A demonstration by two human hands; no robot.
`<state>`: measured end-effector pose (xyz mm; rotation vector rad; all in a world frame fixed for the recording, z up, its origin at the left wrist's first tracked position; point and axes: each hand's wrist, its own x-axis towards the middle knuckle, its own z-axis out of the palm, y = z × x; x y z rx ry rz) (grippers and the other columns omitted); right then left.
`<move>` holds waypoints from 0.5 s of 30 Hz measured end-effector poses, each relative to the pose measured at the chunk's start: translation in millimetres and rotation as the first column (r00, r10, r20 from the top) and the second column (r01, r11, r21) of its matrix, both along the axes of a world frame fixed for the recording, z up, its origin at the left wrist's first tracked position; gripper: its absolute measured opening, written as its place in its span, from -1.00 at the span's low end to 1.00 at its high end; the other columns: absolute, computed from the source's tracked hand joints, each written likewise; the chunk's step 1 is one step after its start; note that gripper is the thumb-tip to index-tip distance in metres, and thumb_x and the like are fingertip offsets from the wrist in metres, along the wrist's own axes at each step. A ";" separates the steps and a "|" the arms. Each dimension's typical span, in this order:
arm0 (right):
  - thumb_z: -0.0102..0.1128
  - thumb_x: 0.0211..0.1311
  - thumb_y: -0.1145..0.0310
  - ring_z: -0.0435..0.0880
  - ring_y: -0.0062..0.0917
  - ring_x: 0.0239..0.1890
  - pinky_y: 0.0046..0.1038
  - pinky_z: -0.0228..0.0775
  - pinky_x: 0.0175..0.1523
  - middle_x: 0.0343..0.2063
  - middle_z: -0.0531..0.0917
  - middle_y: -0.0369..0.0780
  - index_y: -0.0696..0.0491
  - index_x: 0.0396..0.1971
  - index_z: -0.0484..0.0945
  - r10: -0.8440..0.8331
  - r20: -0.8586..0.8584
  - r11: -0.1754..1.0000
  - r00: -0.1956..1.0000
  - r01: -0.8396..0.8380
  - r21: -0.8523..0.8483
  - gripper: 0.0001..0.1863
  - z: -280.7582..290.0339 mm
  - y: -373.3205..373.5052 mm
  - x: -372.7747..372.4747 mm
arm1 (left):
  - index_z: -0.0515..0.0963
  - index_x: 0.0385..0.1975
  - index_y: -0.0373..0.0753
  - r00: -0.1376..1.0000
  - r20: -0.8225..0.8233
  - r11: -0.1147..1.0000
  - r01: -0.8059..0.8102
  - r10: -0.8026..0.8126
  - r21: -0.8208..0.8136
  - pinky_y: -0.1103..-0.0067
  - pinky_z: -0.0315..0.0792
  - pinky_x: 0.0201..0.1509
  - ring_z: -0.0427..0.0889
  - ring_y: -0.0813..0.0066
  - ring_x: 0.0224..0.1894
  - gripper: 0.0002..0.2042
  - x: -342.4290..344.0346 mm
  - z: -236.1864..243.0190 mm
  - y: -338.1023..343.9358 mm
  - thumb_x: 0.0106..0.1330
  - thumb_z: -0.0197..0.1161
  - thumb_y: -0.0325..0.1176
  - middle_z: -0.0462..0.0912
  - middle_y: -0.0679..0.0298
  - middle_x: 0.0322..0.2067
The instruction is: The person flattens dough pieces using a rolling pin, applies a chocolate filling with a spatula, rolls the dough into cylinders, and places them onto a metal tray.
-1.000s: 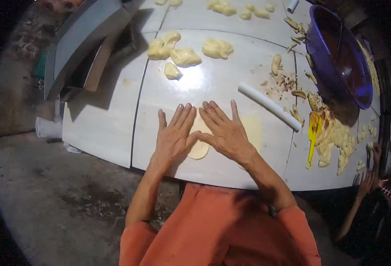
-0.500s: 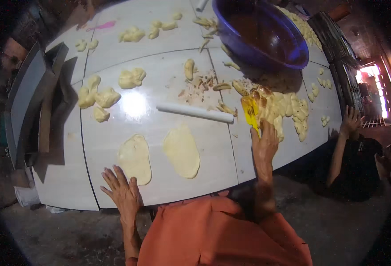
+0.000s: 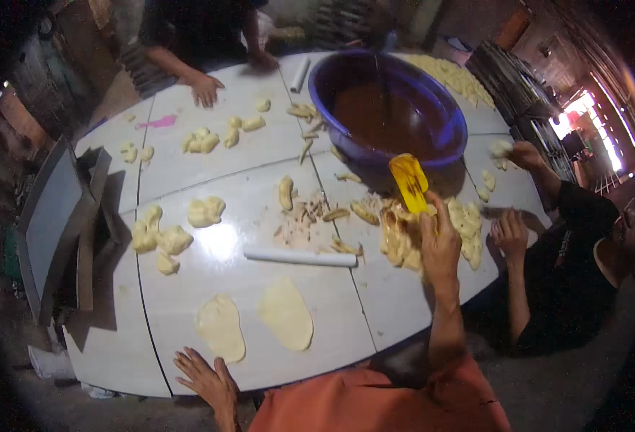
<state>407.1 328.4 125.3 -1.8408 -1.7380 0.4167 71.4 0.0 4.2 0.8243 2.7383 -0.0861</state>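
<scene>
My right hand (image 3: pixel 440 237) is closed on a yellow spatula (image 3: pixel 411 180) smeared with brown, lifted just in front of a purple tub (image 3: pixel 332 126) of brown mixture, over a pale, brown-streaked dough heap (image 3: pixel 470 241). My left hand (image 3: pixel 206 381) lies open, fingers spread, at the table's near edge, beside two flattened dough ovals (image 3: pixel 220 327) (image 3: pixel 285 313). A white roller (image 3: pixel 299 258) lies behind the ovals. Banana pieces (image 3: pixel 286 193) and brown crumbs are scattered around it.
Several dough lumps (image 3: pixel 173 241) dot the white tiled table (image 3: pixel 173 180). A grey angled metal rack (image 3: pixel 58 223) stands at the left. One person (image 3: pixel 195 43) is across the table; another person (image 3: pixel 569 288) at the right handles small dough pieces.
My hands have left the dough ovals. The right took hold of the spatula and raised it toward the tub; the left moved to the edge. The view swung upward, showing the person across the table.
</scene>
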 end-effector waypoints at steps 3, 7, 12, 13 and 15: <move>0.16 0.48 0.24 0.74 -0.16 -0.36 -0.15 0.51 -0.25 -0.40 0.72 -0.03 0.03 0.03 0.64 0.142 0.168 0.937 0.975 -0.188 0.296 -0.73 17.2 67.2 11.8 | -0.07 0.59 -0.24 0.998 -0.030 0.997 0.048 -0.046 0.057 -0.15 -0.44 0.56 -0.28 -0.04 0.64 -0.17 6.3 -5.0 3.6 0.52 -0.09 0.22 -0.18 -0.06 0.60; 0.15 0.40 0.37 0.74 -0.05 -0.17 -0.02 0.50 -0.10 -0.26 0.73 0.03 0.04 0.00 0.63 0.200 0.403 0.945 0.893 -0.285 0.162 -0.76 19.0 162.1 -4.5 | -0.06 0.58 -0.26 0.997 -0.077 0.995 0.038 -0.031 0.088 -0.14 -0.46 0.56 -0.25 -0.05 0.64 -0.20 3.4 -7.7 -5.3 0.53 -0.06 0.15 -0.13 -0.05 0.59; 0.21 0.21 0.48 0.74 -0.03 -0.09 -0.03 0.57 0.01 -0.20 0.75 -0.02 0.02 -0.01 0.67 0.434 0.611 0.884 0.662 -0.443 -0.148 -0.67 -22.6 248.8 -12.6 | -0.02 0.58 -0.23 0.977 -0.139 0.934 0.199 -0.164 0.296 -0.20 -0.41 0.53 -0.26 -0.19 0.62 -0.23 0.6 -26.4 -22.7 0.56 -0.03 0.13 -0.12 -0.06 0.59; 0.21 0.22 0.48 0.73 -0.04 -0.03 -0.07 0.58 0.06 -0.14 0.75 -0.01 -0.01 0.06 0.68 0.451 0.622 0.889 0.639 -0.382 -0.252 -0.62 -21.7 251.8 -20.5 | -0.01 0.57 -0.28 0.979 -0.120 0.934 0.196 -0.167 0.298 -0.21 -0.40 0.53 -0.25 -0.20 0.62 -0.26 1.2 -26.8 -24.3 0.57 -0.03 0.07 -0.09 -0.07 0.58; 0.23 0.19 0.49 0.72 -0.04 -0.01 -0.09 0.55 0.09 -0.11 0.75 -0.01 0.04 0.03 0.68 0.558 0.529 0.825 0.640 -0.499 -0.266 -0.63 -42.2 277.9 -0.1 | 0.02 0.56 -0.29 0.976 -0.121 0.929 0.212 -0.183 0.304 -0.21 -0.39 0.53 -0.25 -0.20 0.62 -0.27 1.2 -30.2 -21.6 0.57 -0.02 0.05 -0.08 -0.08 0.58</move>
